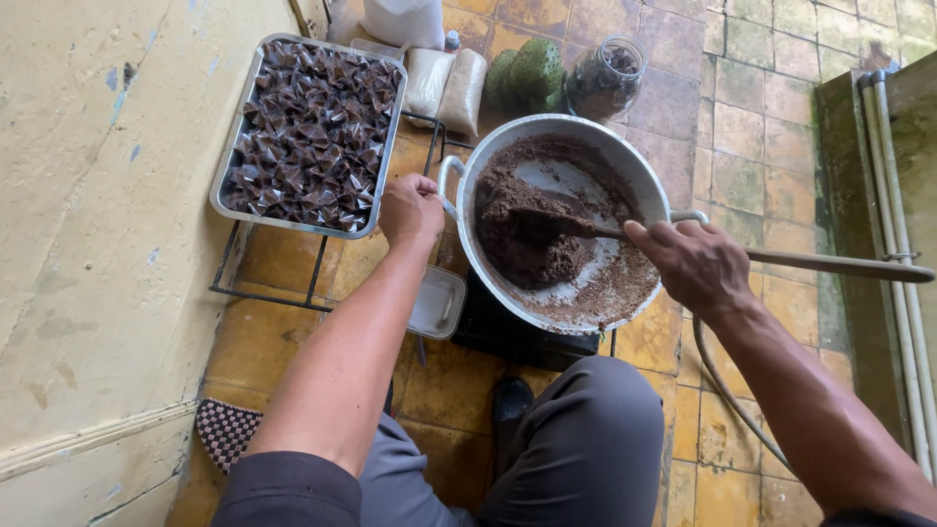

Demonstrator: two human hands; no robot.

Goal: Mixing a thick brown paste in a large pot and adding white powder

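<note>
A wide metal wok [625,161] tilts on a low black burner [522,337] and holds a dark brown sticky mass [522,229]. My left hand [410,208] grips the wok's left handle. My right hand [693,263] is closed around a long wooden paddle [839,264], its blade buried in the brown mass. My knees in grey trousers [576,439] sit just below the burner.
A metal tray [223,185] full of small dark wrapped pieces rests on a black wire rack at left, beside a yellow wall. Plastic bags, green cakes [527,73] and a glass jar [605,78] stand behind the wok. A hose [727,390] and pipes [893,195] run at right.
</note>
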